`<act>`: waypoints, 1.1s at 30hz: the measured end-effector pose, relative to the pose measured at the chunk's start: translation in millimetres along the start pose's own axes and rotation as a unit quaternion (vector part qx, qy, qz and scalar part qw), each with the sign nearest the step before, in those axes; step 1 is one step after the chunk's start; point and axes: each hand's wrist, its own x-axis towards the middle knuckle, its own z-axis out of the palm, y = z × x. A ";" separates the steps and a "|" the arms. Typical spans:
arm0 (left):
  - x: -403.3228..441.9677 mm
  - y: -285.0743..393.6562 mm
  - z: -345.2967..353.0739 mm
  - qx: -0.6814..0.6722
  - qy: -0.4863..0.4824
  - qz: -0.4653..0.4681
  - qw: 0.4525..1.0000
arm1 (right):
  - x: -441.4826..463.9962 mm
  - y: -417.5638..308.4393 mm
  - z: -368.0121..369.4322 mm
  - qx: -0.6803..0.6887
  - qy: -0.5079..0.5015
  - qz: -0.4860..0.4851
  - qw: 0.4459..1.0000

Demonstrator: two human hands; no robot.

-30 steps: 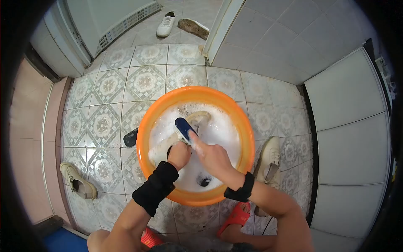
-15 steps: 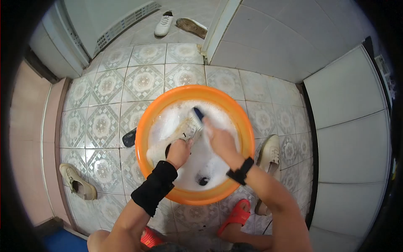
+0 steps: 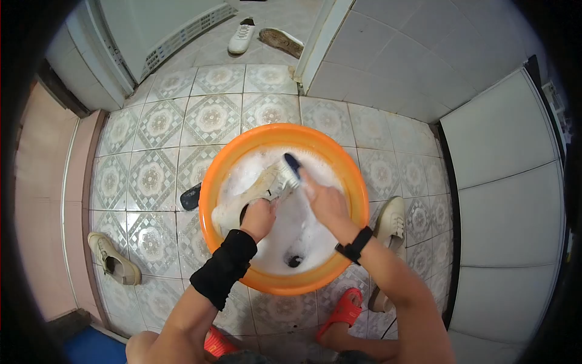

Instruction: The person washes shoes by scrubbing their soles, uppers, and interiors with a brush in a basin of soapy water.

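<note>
An orange basin (image 3: 284,285) holds white suds. My left hand (image 3: 259,218) is closed on a pale shoe (image 3: 257,189), its fingers partly inside the opening; the shoe lies tilted in the suds, toe toward the top right. In my right hand (image 3: 327,203) is a brush (image 3: 292,162) with a dark blue back, its white bristles against the side of the shoe's front. Low in the suds a small dark part of something (image 3: 294,261) shows; the rest of it is hidden.
A pale shoe (image 3: 115,259) lies on the tiles at the left, and others (image 3: 390,221) stand right of the basin. A black object (image 3: 191,197) touches the basin's left side. Two more shoes (image 3: 241,37) lie by the doorway. Red slippers (image 3: 345,309) are below.
The brush has gone from above the shoe's middle to its front right side, with my right hand moving up and right. My left hand has stayed on the shoe.
</note>
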 end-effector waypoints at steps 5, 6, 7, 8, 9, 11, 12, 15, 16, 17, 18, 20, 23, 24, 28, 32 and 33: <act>-10.2 14.9 -9.2 0.024 -0.038 -0.004 0.999 | -36.2 -36.0 -6.1 0.064 0.009 -0.082 0.995; -10.9 19.2 -13.4 0.054 -0.060 -0.023 0.996 | -33.5 -32.7 -6.1 0.068 -0.005 -0.068 0.995; -8.8 22.4 -16.0 0.081 -0.076 -0.042 0.993 | -22.9 -22.3 -7.3 0.064 -0.004 -0.070 0.995; -7.3 22.8 -14.9 0.079 -0.073 -0.043 0.993 | -8.9 -4.6 -5.8 0.032 0.010 -0.035 0.999; -8.6 21.2 -10.9 0.068 -0.042 0.003 0.997 | 1.2 14.7 0.3 0.002 0.022 0.003 1.000; -10.7 14.6 0.8 0.059 -0.013 0.052 0.997 | 1.3 32.4 10.2 0.011 0.027 0.030 0.999; -6.8 11.3 4.8 0.059 0.075 0.146 0.985 | -8.7 19.4 2.6 0.002 0.020 0.005 1.000; -11.1 10.5 -4.7 0.060 0.001 0.067 0.996 | -32.6 -12.8 -3.4 0.030 -0.017 -0.053 0.998; -10.1 15.6 -9.0 0.061 -0.022 0.032 0.997 | -23.9 -4.9 -2.2 0.026 -0.005 -0.041 0.999; -7.8 19.3 -11.2 0.062 -0.042 -0.001 0.997 | -12.0 5.2 -2.2 0.020 0.009 -0.031 0.999; -7.5 15.1 -7.7 0.050 -0.025 0.041 0.998 | -2.5 14.6 -4.1 -0.006 0.035 -0.012 0.999; -14.3 7.6 3.4 0.039 0.019 0.080 0.996 | -9.4 18.3 2.7 -0.001 0.031 -0.011 0.999; -11.1 5.3 0.9 0.022 0.048 0.100 0.994 | -26.9 -11.1 -0.2 0.013 -0.014 -0.041 0.999; -10.0 6.0 -0.7 0.011 0.032 0.078 0.996 | -27.1 -12.7 2.5 0.022 -0.004 -0.027 0.999; -7.2 15.9 -7.3 0.072 -0.010 0.042 0.996 | -7.3 17.5 7.8 0.038 -0.007 0.026 0.999; 0.0 19.7 -21.0 0.100 -0.096 0.005 0.990 | -23.3 23.7 13.7 0.018 -0.027 0.064 0.997; 0.2 27.9 -30.5 0.156 -0.129 0.006 0.979 | -23.6 27.6 19.4 0.016 -0.034 0.075 0.996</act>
